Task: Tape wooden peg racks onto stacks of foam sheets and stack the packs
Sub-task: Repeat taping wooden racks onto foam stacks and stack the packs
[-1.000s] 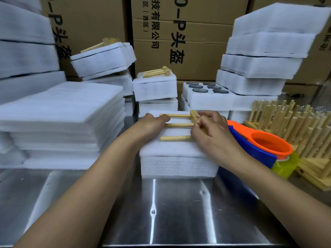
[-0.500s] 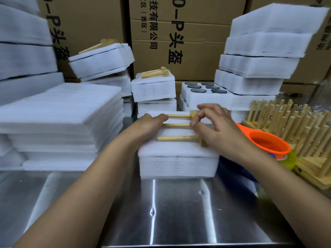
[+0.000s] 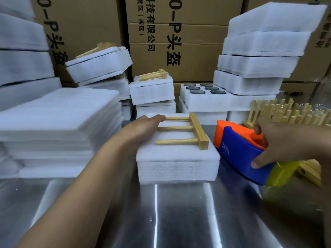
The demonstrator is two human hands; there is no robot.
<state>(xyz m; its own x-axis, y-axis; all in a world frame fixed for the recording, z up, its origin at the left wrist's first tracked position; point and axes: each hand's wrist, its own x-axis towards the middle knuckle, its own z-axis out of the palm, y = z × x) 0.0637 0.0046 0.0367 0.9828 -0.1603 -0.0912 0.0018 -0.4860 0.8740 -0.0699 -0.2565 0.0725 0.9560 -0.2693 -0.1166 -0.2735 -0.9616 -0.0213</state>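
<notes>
A wooden peg rack [image 3: 186,132] with three pegs lies flat on a small stack of white foam sheets [image 3: 177,163] in the middle of the steel table. My left hand [image 3: 145,127] rests on the stack's left side, its fingers touching the peg tips. To the right of the stack, my right hand [image 3: 279,140] grips an orange, blue and yellow tape dispenser [image 3: 240,151]. Its nose points at the stack's right edge.
A tall pile of large foam sheets [image 3: 59,122] stands at left. Finished packs with racks [image 3: 152,90] sit behind, beside foam trays with dark discs [image 3: 202,93]. Loose wooden racks [image 3: 286,113] crowd the right. Cardboard boxes [image 3: 179,33] form the back wall.
My right hand has left the rack and moved right onto the tape dispenser, lifting and tilting it. My left hand has stayed on the stack.
</notes>
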